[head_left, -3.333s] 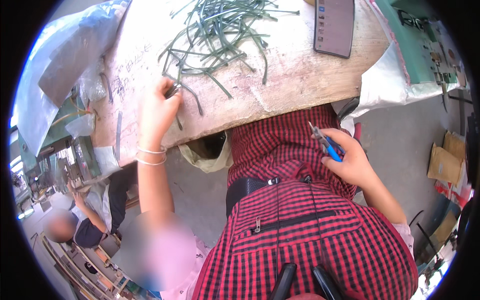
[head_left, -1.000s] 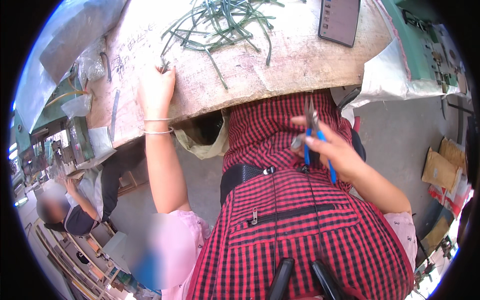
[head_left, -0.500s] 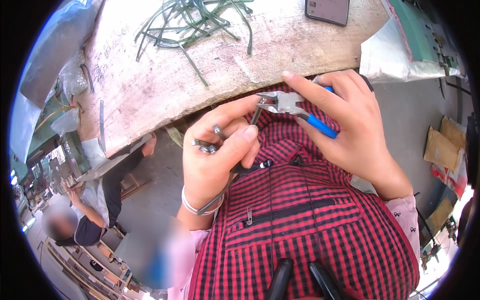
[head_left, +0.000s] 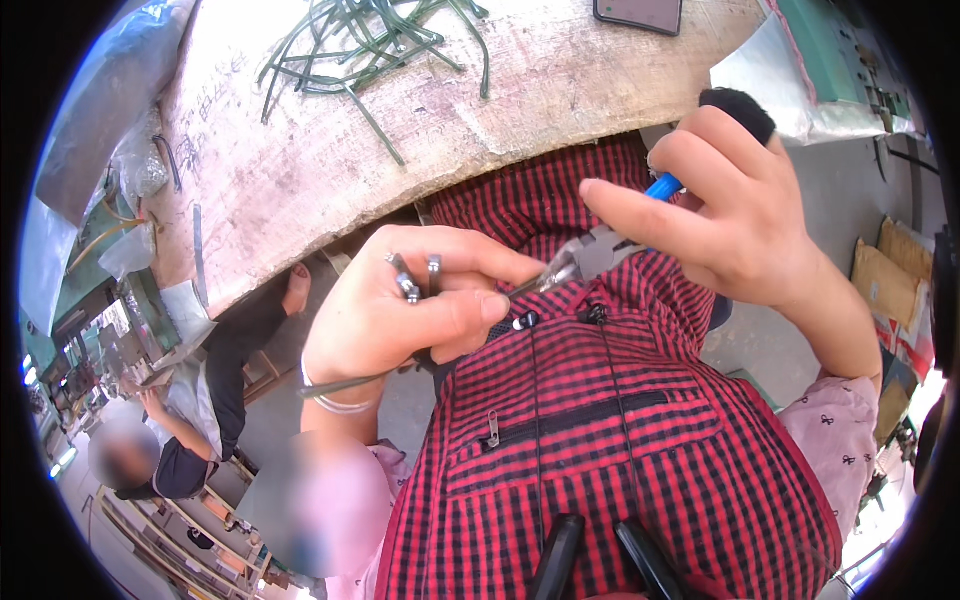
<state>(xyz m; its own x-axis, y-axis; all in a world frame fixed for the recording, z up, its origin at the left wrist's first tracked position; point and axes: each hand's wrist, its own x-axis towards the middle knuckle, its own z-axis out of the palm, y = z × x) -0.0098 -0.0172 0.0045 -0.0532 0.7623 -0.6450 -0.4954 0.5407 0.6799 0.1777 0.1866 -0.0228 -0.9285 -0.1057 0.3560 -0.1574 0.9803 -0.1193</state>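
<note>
My left hand (head_left: 375, 310) is closed, pinching a thin dark green strip (head_left: 345, 385) between thumb and forefinger. The strip's tail runs back past the wrist, which wears a white band. Small shiny metal clips (head_left: 403, 280) stick out between the other fingers. My right hand (head_left: 735, 220) grips pliers with a grey head (head_left: 600, 252) and blue handles. The plier jaws meet the strip's end just beyond my left fingertips; a small shiny piece shows there, its shape unclear. Something black and fuzzy (head_left: 738, 112) shows beside my right hand's far fingers.
A worn wooden table (head_left: 270, 190) lies ahead, with a tangled pile of dark green strips (head_left: 370, 50) and a phone (head_left: 640, 12). Clear plastic sheeting (head_left: 90, 120) hangs at left. Another person (head_left: 180, 435) sits at the far left. Brown packages (head_left: 885, 275) stand at right.
Both hands have dropped closer to my apron, the left shifting left and the right shifting right. The pliers have tilted, with their jaws pointing down-left at the strip's end.
</note>
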